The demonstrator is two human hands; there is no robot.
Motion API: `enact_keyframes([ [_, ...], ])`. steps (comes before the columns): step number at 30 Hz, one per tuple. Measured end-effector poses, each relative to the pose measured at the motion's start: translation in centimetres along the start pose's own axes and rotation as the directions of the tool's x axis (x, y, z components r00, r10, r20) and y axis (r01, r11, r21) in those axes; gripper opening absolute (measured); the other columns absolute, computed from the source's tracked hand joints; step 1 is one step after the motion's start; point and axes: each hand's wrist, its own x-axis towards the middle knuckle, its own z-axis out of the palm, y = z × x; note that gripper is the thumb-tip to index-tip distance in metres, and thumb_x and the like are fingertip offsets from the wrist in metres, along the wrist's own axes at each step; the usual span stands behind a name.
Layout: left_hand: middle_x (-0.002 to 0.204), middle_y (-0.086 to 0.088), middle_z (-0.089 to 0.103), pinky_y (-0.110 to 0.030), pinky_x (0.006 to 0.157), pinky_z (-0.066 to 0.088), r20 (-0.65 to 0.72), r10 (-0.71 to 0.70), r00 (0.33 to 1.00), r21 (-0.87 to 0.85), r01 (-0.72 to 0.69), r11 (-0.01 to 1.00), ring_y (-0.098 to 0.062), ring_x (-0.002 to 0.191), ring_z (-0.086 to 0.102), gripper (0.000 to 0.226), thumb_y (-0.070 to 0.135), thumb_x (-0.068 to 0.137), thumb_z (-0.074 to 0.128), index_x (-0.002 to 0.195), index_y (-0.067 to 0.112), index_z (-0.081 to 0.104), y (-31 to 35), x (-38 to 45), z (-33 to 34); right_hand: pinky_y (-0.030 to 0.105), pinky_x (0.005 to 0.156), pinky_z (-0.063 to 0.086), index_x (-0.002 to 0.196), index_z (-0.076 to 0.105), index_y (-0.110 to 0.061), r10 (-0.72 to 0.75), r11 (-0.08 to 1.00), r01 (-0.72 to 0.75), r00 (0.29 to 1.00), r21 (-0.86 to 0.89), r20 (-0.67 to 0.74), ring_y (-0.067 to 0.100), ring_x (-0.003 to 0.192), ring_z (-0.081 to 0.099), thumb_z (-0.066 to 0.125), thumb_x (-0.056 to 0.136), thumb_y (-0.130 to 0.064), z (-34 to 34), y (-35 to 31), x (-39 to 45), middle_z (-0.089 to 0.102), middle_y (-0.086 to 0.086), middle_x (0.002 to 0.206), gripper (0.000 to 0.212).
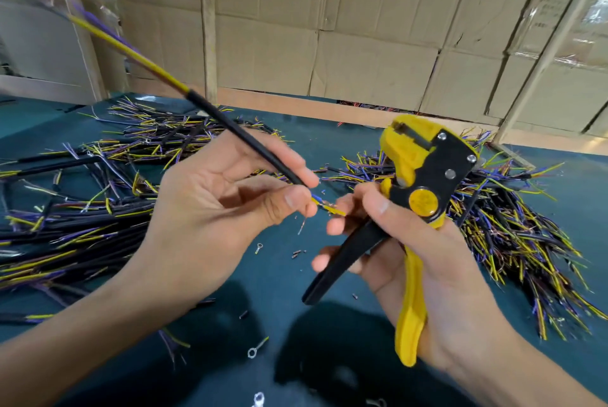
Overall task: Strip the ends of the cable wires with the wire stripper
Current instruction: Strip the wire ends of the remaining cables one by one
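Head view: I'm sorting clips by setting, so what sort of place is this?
Probably a small cable-assembly workshop: piles of cut cables on a green bench, cardboard-lined walls, and a wire stripper in the right hand.

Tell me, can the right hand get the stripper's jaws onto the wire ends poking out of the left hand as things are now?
Probably yes. The wire ends stick out bare beyond the left hand, right beside the right hand. But the wire stripper points its head up and away, so it must tilt over first.

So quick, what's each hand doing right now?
Left hand: pinches the black cable near its wire ends.
Right hand: grips the wire stripper, handles spread.
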Motion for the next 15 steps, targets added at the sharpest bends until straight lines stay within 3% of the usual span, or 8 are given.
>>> enact_keyframes([
  [5,0.094,-0.006,0.073,-0.027,0.062,0.05,-0.01,-0.079,0.997,-0.17,0.076,0.982,-0.026,0.07,0.069,0.026,0.022,0.077,0.079,0.1,0.022,0.067,-0.26,-0.15,0.54,0.048,0.064,0.059,0.093,0.075,-0.008,0.005,0.996,-0.002,1.0,-0.09,0.03,0.032,0.073,0.071,0.086,0.071,-0.014,-0.9,-0.15,-0.12,0.069,0.019,0.079,0.024],
  [11,0.095,-0.007,0.072,-0.027,0.062,0.051,0.04,-0.144,0.989,-0.202,0.149,0.968,-0.025,0.07,0.068,0.03,0.029,0.075,0.082,0.101,0.024,0.069,-0.08,-0.04,0.58,0.048,0.063,0.06,0.092,0.076,-0.01,0.056,0.996,-0.05,0.996,-0.08,0.071,0.031,0.075,0.072,0.084,0.075,-0.008,-0.72,-0.46,-0.27,0.071,0.019,0.08,0.019],
  [15,0.095,-0.007,0.073,-0.027,0.062,0.051,0.079,-0.181,0.98,-0.202,0.194,0.96,-0.025,0.069,0.068,0.031,0.033,0.073,0.083,0.101,0.026,0.071,0.12,-0.17,0.66,0.047,0.063,0.06,0.088,0.076,-0.009,0.161,0.986,-0.158,0.984,-0.044,0.07,0.029,0.073,0.071,0.072,0.076,-0.001,-0.59,-0.86,-0.11,0.069,0.019,0.078,0.015],
])
